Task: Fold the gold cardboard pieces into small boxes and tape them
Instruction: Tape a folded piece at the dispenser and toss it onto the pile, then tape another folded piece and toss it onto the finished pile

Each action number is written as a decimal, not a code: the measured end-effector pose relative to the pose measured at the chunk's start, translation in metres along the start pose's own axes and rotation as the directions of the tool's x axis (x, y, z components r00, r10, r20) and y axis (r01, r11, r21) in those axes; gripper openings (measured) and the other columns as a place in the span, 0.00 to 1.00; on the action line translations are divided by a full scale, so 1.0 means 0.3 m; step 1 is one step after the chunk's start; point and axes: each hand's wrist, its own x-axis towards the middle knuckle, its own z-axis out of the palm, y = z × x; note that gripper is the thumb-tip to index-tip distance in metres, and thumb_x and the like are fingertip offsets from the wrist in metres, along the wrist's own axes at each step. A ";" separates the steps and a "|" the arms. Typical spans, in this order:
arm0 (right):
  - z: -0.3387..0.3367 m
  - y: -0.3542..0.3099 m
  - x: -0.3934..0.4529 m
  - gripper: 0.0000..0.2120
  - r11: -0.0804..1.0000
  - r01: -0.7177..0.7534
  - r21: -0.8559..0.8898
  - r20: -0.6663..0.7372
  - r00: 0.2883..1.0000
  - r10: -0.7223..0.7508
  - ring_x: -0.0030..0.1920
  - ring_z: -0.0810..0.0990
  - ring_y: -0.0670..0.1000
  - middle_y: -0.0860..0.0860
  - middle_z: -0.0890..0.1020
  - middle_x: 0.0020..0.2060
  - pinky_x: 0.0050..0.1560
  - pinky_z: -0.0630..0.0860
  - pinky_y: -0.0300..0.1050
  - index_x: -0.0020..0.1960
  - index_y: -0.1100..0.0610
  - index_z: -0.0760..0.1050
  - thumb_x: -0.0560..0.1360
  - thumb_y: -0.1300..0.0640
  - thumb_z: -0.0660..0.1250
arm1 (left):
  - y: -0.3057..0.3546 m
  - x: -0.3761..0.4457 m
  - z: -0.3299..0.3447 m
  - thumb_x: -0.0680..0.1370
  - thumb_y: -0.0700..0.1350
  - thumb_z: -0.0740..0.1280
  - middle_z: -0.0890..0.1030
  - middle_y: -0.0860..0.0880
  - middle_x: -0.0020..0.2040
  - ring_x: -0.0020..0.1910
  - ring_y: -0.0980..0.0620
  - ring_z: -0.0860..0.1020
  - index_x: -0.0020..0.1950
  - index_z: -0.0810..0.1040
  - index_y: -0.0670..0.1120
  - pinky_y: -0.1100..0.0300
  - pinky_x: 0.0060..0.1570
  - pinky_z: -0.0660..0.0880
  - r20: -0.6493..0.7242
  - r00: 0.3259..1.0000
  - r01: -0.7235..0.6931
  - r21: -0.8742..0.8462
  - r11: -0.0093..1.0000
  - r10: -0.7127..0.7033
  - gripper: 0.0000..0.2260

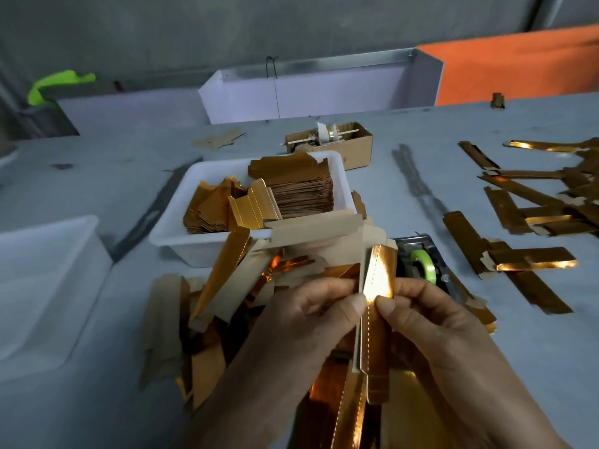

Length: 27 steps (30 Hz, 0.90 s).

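Note:
A long gold cardboard piece [377, 280] with dotted crease lines stands upright between my hands, partly folded along its length. My left hand [311, 315] pinches its left side, thumb against the crease. My right hand [428, 319] pinches its right side with thumb and fingers. Behind it sits a black tape dispenser [418, 254] with a green roll. A loose pile of flat gold pieces [223, 296] lies left of my hands. Finished long gold boxes [531, 218] lie scattered at the right.
A white tray [201, 241] holds stacks of flat gold blanks. A clear plastic bin [42, 280] stands at the left. A small brown carton [353, 147] with tools sits behind the tray. White and orange boards rise at the table's far edge.

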 end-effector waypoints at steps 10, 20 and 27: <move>0.004 -0.011 -0.017 0.07 0.992 0.032 -0.122 -0.087 0.995 -0.042 0.32 0.82 0.47 0.48 0.80 0.29 0.29 0.76 0.36 0.38 0.49 0.80 0.60 0.51 0.69 | -0.023 0.027 0.017 0.70 0.49 0.69 0.85 0.53 0.47 0.48 0.53 0.83 0.50 0.82 0.56 0.57 0.50 0.79 0.039 0.999 0.034 -0.096 0.995 -0.031 0.10; -0.024 -0.018 -0.036 0.11 0.999 -0.007 -0.047 -0.056 0.998 0.005 0.31 0.81 0.49 0.59 0.79 0.34 0.29 0.75 0.34 0.41 0.55 0.79 0.62 0.50 0.70 | -0.007 0.038 0.090 0.73 0.43 0.71 0.82 0.58 0.41 0.40 0.62 0.81 0.47 0.77 0.54 0.69 0.37 0.77 -0.101 0.979 -0.147 0.257 0.955 0.178 0.07; -0.031 -0.022 -0.020 0.10 0.997 -0.068 0.023 -0.057 0.996 0.069 0.32 0.81 0.52 0.57 0.83 0.36 0.30 0.76 0.41 0.46 0.53 0.82 0.66 0.53 0.69 | -0.006 0.040 0.121 0.73 0.45 0.72 0.79 0.66 0.43 0.41 0.68 0.78 0.46 0.75 0.58 0.74 0.34 0.73 -0.088 0.968 -0.181 0.404 0.897 0.235 0.09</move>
